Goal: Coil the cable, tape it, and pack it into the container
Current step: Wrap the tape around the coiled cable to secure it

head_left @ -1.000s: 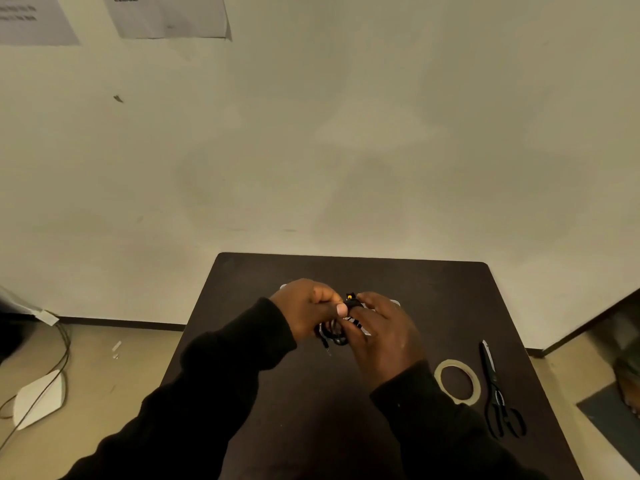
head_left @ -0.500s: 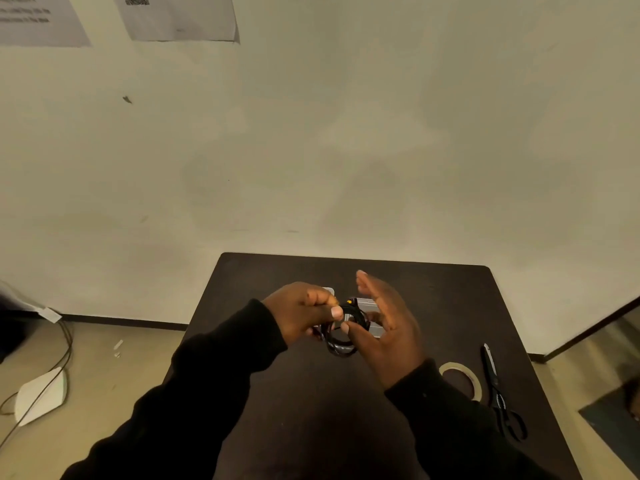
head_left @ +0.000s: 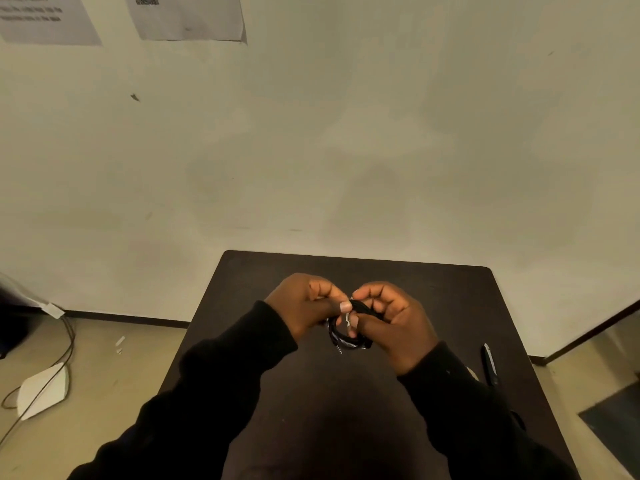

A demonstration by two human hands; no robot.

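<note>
**Coiled cable held in both hands above the table: taping stage**

Off the table, far left: a white device (head_left: pixel 43 389) with a trailing cord lies on the floor. No part in the task.

Our left hand (head_left: pixel 304 303): curled shut, thumb and forefinger pinching the upper left of the cable (head_left: pixel 341 337). The hand hangs just above the dark table (head_left: pixel 263 282).

The cable: black, wound into a small coil, held off the table between the two hands. A pale strip of tape (head_left: pixel 348 322) crosses the turns at the point where the thumbs meet. One short end pokes out beneath the coil.

Our right hand (head_left: pixel 394 323): closed on the right side of the coil, thumb pressed onto the tape. The hands are together, nearly touching.

Right of that: scissors (head_left: pixel 490 363) lie on the table, partly hidden by the right sleeve. The container does not show; we cannot tell where it is.

Risks, as we judge them:
- The coil is springy; loosening either pinch before the strip is wrapped right round would let the turns open.
- Tape pressed onto a thumb and not onto itself would lift off with the finger.
- The loose end may snag when the coil is packed.
</note>
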